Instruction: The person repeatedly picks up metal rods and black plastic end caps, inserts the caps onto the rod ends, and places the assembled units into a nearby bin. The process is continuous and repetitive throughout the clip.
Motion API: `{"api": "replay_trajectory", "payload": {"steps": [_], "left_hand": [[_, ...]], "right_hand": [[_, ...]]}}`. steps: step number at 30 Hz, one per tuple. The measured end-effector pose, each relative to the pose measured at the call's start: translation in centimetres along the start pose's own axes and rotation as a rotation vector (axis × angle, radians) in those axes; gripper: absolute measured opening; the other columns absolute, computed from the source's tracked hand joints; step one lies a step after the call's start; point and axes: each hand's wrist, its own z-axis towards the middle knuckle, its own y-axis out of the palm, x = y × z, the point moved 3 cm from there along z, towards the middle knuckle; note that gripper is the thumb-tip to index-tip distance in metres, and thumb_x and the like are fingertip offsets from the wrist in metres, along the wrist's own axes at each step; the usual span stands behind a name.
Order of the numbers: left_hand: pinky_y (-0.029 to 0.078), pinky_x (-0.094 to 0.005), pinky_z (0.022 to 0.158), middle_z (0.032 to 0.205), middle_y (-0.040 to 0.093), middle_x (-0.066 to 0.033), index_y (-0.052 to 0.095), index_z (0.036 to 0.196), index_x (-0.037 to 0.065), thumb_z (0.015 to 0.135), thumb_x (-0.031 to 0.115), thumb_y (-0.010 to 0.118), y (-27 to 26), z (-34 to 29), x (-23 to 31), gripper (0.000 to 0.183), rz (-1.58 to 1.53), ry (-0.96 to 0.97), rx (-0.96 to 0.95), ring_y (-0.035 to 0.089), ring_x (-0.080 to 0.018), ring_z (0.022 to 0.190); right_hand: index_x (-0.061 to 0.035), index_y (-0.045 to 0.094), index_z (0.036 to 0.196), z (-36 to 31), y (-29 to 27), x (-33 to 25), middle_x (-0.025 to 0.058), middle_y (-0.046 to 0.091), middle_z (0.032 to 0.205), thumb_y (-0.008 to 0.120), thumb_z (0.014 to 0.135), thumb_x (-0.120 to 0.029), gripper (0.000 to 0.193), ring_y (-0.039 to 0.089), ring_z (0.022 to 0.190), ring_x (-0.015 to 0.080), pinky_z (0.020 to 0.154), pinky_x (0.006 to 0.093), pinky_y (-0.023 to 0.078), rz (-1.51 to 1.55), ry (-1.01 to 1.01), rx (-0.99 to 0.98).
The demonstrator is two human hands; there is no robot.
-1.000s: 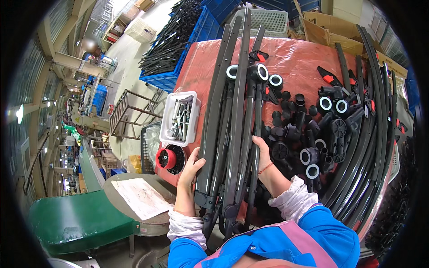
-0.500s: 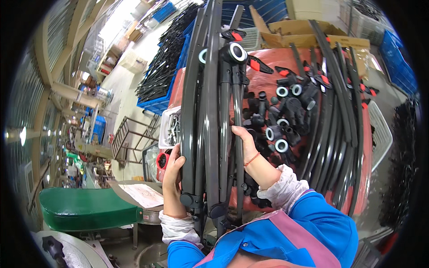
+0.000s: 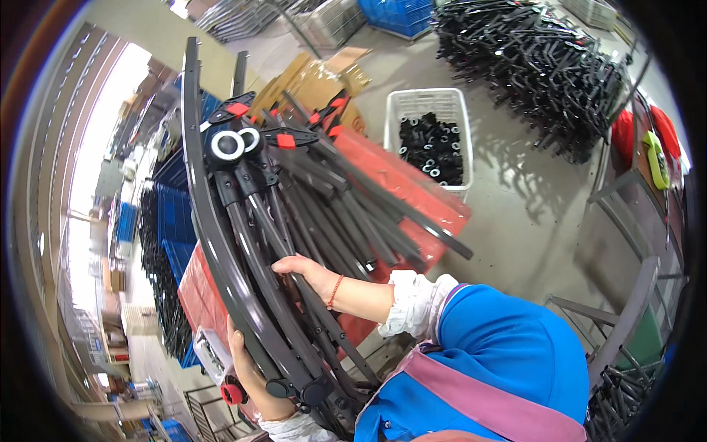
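Note:
A folded black tube frame (image 3: pixel 213 247) lies slantwise across my front, its top end leaning to the left. Black hubs with white rings (image 3: pixel 227 145) and a red-and-black lever (image 3: pixel 287 140) sit near that end. My left hand (image 3: pixel 249 362) is wrapped round the outer side of the frame, low down, its fingers partly hidden behind the tubes. On the inner side, my right hand (image 3: pixel 309 272) grips the tubes with the thumb on top. Dark round joints (image 3: pixel 315 392) show at the lower end, close to my body.
More black tube frames (image 3: pixel 346 210) lie on the red-covered table (image 3: pixel 372 158) beyond my right hand. Behind it stand a cardboard box (image 3: pixel 313 85) and a white crate (image 3: pixel 392 140) of black ringed fittings. A large pile of black frames (image 3: pixel 523 70) lies farther right.
The view has turned to the right. The frame has gone from nearly upright in the picture to tilted leftward, still in both hands. The white crate and the floor pile are now in sight.

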Motion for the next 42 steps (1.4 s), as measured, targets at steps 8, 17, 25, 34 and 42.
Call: {"api": "replay_trajectory", "payload": {"steps": [8,17,25,34,42], "left_hand": [[0.053,-0.0339,0.089,0.124,0.056,-0.0114,0.039,0.139,0.001,0.089,0.034,0.062,10.5,2.4,-4.9,0.064,0.066,-0.189,-0.357,0.061,-0.0213,0.106],[0.054,-0.0293,0.084,0.112,0.06,-0.0097,0.045,0.129,0.003,0.088,0.035,0.064,33.8,6.0,-12.0,0.055,0.085,-0.302,-0.604,0.063,-0.0176,0.098],[0.047,-0.0284,0.09,0.119,0.058,-0.0055,0.045,0.134,0.006,0.087,0.034,0.063,59.0,13.0,-21.5,0.057,0.194,-0.39,-0.88,0.057,-0.015,0.107],[0.026,-0.0355,0.113,0.152,0.032,-0.0164,0.026,0.15,0.001,0.085,0.042,0.067,80.3,25.0,-31.9,0.087,0.333,-0.505,-1.083,0.032,-0.0256,0.14],[0.036,-0.0322,0.104,0.131,0.052,-0.0108,0.042,0.139,0.001,0.086,0.042,0.067,102.9,34.1,-34.3,0.072,0.345,-0.428,-1.303,0.048,-0.0198,0.12]], "right_hand": [[-0.004,0.068,0.099,-11.1,-4.1,-10.9,0.0089,0.07,0.088,0.061,0.084,-0.032,0.033,0.068,0.075,0.0208,0.072,0.0349,0.057,0.003,-0.296,0.182],[-0.0079,0.07,0.095,-24.7,-7.0,-29.7,0.0061,0.068,0.086,0.06,0.082,-0.042,0.038,0.064,0.076,0.0199,0.076,0.0345,0.053,0.01,-0.457,0.371],[-0.0049,0.068,0.102,-34.5,-15.8,-53.1,0.0093,0.069,0.091,0.059,0.082,-0.042,0.043,0.065,0.076,0.0195,0.072,0.0328,0.052,-0.032,-0.672,0.46],[-0.0114,0.063,0.085,-40.7,-20.9,-73.3,0.0017,0.06,0.07,0.065,0.078,-0.034,0.024,0.059,0.062,0.0183,0.056,0.0294,0.047,0.02,-0.875,0.545],[-0.0104,0.062,0.086,-41.4,-26.4,-92.7,0.0058,0.061,0.059,0.056,0.086,-0.041,0.031,0.059,0.049,0.0216,0.046,0.0306,0.05,0.03,-1.201,0.584]]}}
